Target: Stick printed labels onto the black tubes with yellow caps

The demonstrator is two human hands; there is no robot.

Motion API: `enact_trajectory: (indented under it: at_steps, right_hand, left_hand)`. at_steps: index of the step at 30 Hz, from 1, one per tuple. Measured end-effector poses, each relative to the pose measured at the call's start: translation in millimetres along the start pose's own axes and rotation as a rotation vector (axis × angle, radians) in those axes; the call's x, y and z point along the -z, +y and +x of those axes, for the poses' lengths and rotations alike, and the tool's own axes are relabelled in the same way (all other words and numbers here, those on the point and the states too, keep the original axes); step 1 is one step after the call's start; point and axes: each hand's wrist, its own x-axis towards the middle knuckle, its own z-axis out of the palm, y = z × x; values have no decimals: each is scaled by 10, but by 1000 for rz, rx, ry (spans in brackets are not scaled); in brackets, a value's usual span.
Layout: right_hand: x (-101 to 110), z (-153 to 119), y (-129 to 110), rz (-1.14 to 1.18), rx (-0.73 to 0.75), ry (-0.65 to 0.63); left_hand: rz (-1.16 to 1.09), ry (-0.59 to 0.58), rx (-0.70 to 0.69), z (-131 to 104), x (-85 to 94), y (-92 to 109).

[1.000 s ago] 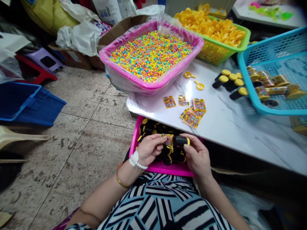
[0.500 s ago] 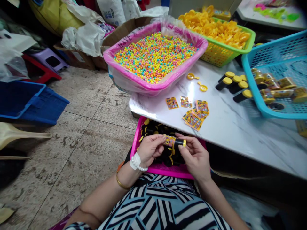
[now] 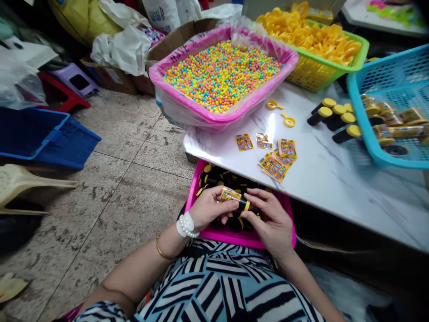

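Observation:
A black tube (image 3: 243, 204) with a yellow cap and a printed yellow plastic sleeve (image 3: 230, 195) on its left part is held over the pink basket. My left hand (image 3: 212, 208) is closed round the sleeved part, thumb on top. At the capped end, the thumb and fingers of my right hand (image 3: 271, 219) pinch the tube. Beneath both hands, the pink basket (image 3: 246, 241) holds many more black tubes with yellow caps. Several flat printed sleeves (image 3: 274, 164) lie on the table just beyond my hands.
A pink tub (image 3: 219, 125) of coloured balls stands on the table's left end. Two yellow ring-shaped pieces (image 3: 288, 120) and several capped tubes (image 3: 346, 134) lie to the right. Farther off are a green basket (image 3: 362, 53) of yellow pieces and a blue basket (image 3: 368, 147) with sleeved tubes.
My left hand has shifted along the tube, its thumb now over the sleeve. The tube's capped end has tipped lower and moved left. The view has shifted slightly.

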Motion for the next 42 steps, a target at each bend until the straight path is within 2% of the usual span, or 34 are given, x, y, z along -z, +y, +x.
enact_trajectory:
  at_steps: [4,8,11,14,18,21,24,27,29,31,35,37,39,42]
  right_hand:
    - [67,-45,8,-104,66,-31]
    - [89,-99,92,-20,-15,107]
    - [117,-77,123,-61,92,94]
    - [129,-37,104,-108,187,48]
    - [61,-50,55,120,-7,160]
    - [8,-86,30,238,-168,222]
    - [26,-93,34,285,-305,219]
    - [101,-74,65,362,-369,139]
    - [157,-61,84,396,-340,31]
    - [199,-56,91,311,-268,-44]
    - [205,-75,74,-44,-58,17]
    - [164,-95,63,-98,-8,54]
    - [101,-115,58,-52,-69,97]
    - [22,-140,66,183,-361,156]
  left_hand:
    - [57,-58,34,62,-67,16]
    - [-26,-113,77,145,-118,44]
    - [-77,-77,83,169,-75,35]
    - [2,-54,8,141,-63,16]
    - [204,-27,-159,86,-159,-9]
    - [306,11,-225,103,-218,-43]
    - [259,-41,-172,164,-239,-94]
    - [109,-98,-57,223,-253,-144]
    - [58,-66,0,243,-264,-169]
    - [46,-22,32,245,-271,-183]
    - [52,-20,25,221,-259,-192]
    - [37,-15,1,209,-240,-197]
    - [31,-12,-47,201,-218,-208]
    - [100,-14,-121,198,-185,-235]
